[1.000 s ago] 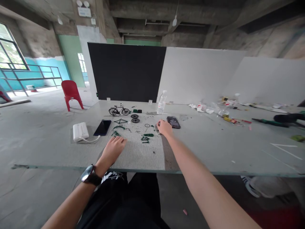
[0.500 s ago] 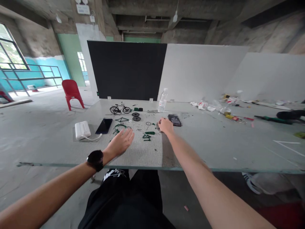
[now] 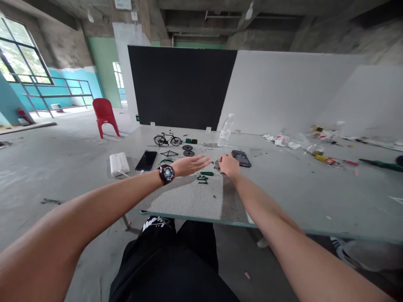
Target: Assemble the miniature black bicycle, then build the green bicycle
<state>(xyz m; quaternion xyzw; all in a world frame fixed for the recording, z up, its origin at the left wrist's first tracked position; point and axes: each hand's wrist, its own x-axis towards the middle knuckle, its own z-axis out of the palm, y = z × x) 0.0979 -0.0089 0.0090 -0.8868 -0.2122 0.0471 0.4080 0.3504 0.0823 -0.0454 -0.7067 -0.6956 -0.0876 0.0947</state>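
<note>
The clear bottle [image 3: 226,132] stands upright on the table [image 3: 283,188] and serves as reference; sides are as seen by the person.

Right hand [image 3: 229,165]: in front of the bottle, low at the table, fingers narrow and bent downward. Whether they grip anything cannot be determined; the small matter at the fingertips is too indistinct to identify. Left hand [image 3: 192,165]: in front and left of the bottle, wide, fingers extended, nothing seen in it. A watch [image 3: 166,173] is worn on that wrist.

Oblong green piece [image 3: 207,173]: in front and slightly left of the bottle. Small green pieces [image 3: 202,179]: same direction, farther from the bottle. Black wheels [image 3: 189,153]: left and slightly in front of it. Green frame [image 3: 169,153]: farther left of it. Small black bicycle [image 3: 167,139]: upright, well left of the bottle; dark green blocks [image 3: 191,141] lie between the two.

Dark phone [image 3: 241,158]: in front and right of the bottle. White power bank [image 3: 119,163]: well left and in front of it.
</note>
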